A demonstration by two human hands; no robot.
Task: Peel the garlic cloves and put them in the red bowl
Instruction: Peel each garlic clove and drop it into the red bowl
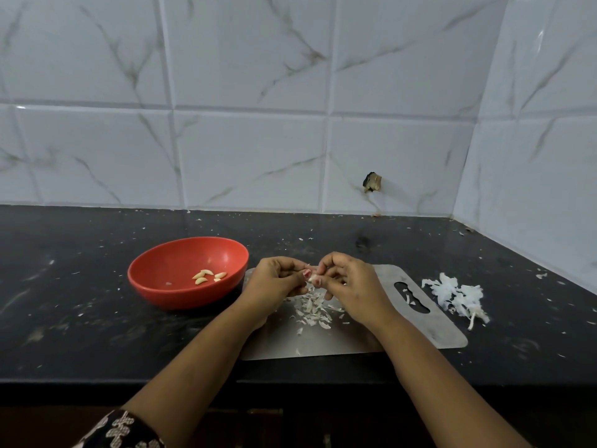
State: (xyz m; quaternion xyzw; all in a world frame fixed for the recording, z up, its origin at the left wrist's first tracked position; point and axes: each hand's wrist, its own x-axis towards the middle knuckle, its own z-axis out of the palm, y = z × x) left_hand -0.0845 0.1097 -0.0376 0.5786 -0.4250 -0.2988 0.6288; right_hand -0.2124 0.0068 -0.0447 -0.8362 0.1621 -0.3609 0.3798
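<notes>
1. My left hand [277, 280] and right hand [350, 286] both pinched one garlic clove [312, 279] above the steel chopping board [420, 331], right of the red bowl [181, 258].
2. Squeezed too hard, it might have slipped into the peel scraps [311, 308].

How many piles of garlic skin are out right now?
2: one pile on the metal board, another pile on the counter right of it.

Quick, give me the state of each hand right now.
Left hand: fingers curled, pinching the garlic clove.
Right hand: fingers curled, pinching the same garlic clove.
</notes>
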